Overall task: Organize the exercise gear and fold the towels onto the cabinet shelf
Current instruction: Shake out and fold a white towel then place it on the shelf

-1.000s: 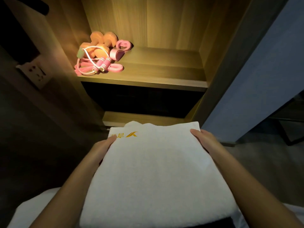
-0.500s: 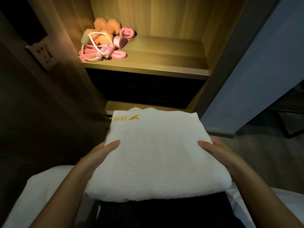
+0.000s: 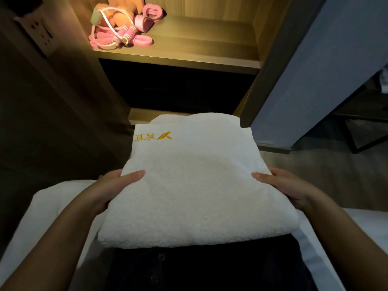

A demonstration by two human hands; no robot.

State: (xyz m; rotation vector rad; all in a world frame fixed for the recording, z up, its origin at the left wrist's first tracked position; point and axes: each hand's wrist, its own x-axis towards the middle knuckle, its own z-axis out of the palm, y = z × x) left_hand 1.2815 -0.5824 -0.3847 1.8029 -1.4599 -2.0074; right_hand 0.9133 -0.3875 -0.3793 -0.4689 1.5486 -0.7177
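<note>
Head view has the folded white towel (image 3: 195, 185) held flat above the person's lap, in front of the cabinet and below its lit shelf (image 3: 189, 53), where the pink and orange exercise gear (image 3: 123, 34) lies at the left end. The left hand (image 3: 113, 190) and right hand (image 3: 287, 187) each grip a side edge, thumb on top, fingers hidden underneath. A second ago they held the far corners, and they've since slid back to mid-side

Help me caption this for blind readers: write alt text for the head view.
The left hand and right hand grip a folded white towel with gold embroidery, in front of a lit wooden cabinet shelf. Pink and orange exercise gear sits at the shelf's left end.
</note>
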